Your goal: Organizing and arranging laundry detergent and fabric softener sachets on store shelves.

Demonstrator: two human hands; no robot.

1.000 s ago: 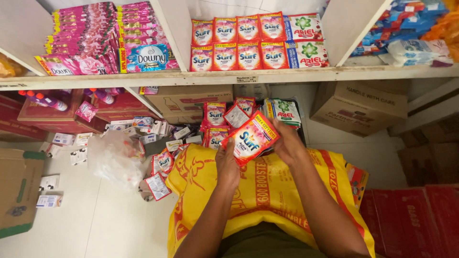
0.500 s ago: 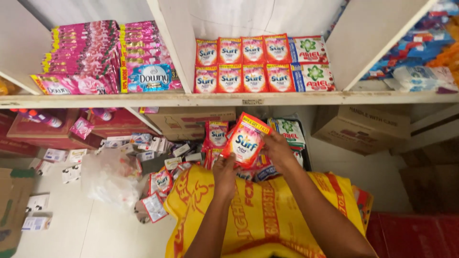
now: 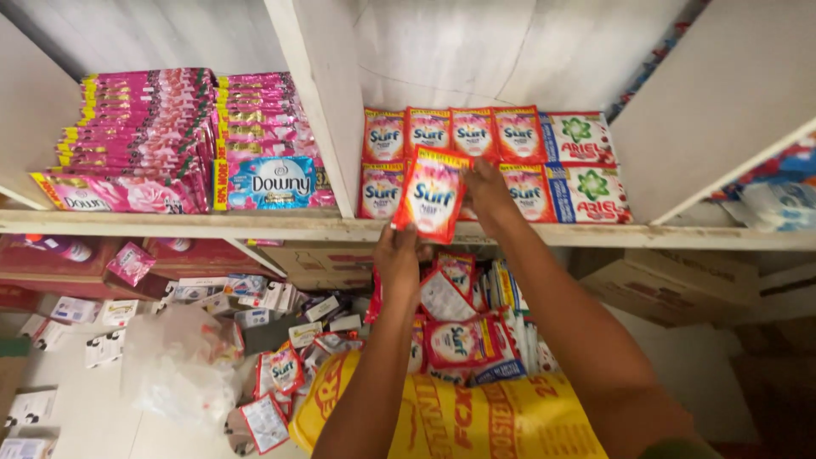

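Red detergent sachet: held upright by both hands at the shelf edge; left hand pinches its lower edge, right hand grips its upper right side. Far behind: rows of red sachets, green-and-white packets to their right. Left compartment: pink softener packs. Near: yellow sack with loose sachets spilling beyond it.
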